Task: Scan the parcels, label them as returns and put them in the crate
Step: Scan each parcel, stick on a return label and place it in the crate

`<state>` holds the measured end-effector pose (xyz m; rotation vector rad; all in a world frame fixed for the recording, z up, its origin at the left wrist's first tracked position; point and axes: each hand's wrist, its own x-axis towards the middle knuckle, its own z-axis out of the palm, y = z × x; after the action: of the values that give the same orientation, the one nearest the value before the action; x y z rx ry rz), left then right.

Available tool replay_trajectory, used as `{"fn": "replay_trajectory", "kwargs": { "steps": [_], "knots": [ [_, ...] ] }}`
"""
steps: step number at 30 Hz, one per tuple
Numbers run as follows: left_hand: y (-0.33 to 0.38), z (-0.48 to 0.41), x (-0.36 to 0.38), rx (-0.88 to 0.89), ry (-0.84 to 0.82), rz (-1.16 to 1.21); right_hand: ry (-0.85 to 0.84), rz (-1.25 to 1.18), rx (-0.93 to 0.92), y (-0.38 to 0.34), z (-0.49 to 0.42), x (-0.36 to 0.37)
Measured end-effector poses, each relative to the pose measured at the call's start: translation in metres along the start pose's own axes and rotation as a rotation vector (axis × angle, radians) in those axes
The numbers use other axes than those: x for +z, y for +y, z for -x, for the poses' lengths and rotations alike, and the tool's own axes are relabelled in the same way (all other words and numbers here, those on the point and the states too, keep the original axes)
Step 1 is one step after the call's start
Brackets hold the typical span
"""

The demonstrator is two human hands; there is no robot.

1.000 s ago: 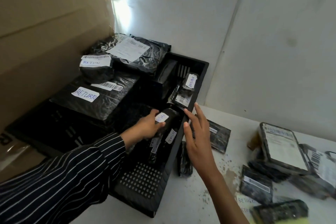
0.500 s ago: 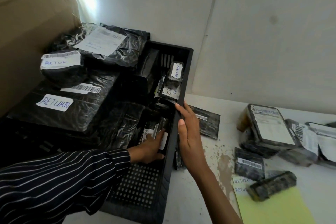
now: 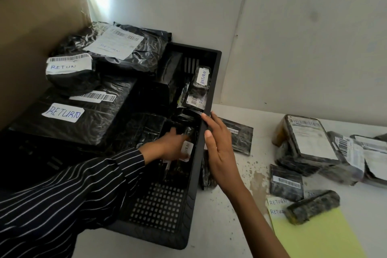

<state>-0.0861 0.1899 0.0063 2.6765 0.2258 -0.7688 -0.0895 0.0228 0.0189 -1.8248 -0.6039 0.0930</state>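
Lower now, the left hand [image 3: 167,147] grips the labelled parcel [image 3: 187,148] deep inside the crate [image 3: 215,69], while the right hand [image 3: 219,148], fingers straight, steadies its rim. It should probably go flat beside the others, label up, before release.

left hand [image 3: 167,148] gripping; right hand [image 3: 219,151] flat, fingers [image 3: 214,124] straight
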Motion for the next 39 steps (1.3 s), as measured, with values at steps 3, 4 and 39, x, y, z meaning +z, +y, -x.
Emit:
{"fn": "replay_trajectory", "kwargs": {
  "steps": [3,4,39],
  "knots": [
    [0.021,0.025,-0.029,0.034,0.273,0.155,0.014,-0.058,-0.017,0.003,0.003,-0.012],
    [0.029,0.034,-0.036,0.060,0.360,0.201,0.027,-0.055,-0.016,0.005,0.006,-0.017],
    [0.303,-0.094,0.099,-0.003,0.224,1.282,0.427,0.452,0.589,0.169,0.019,-0.274]
  ]
}}
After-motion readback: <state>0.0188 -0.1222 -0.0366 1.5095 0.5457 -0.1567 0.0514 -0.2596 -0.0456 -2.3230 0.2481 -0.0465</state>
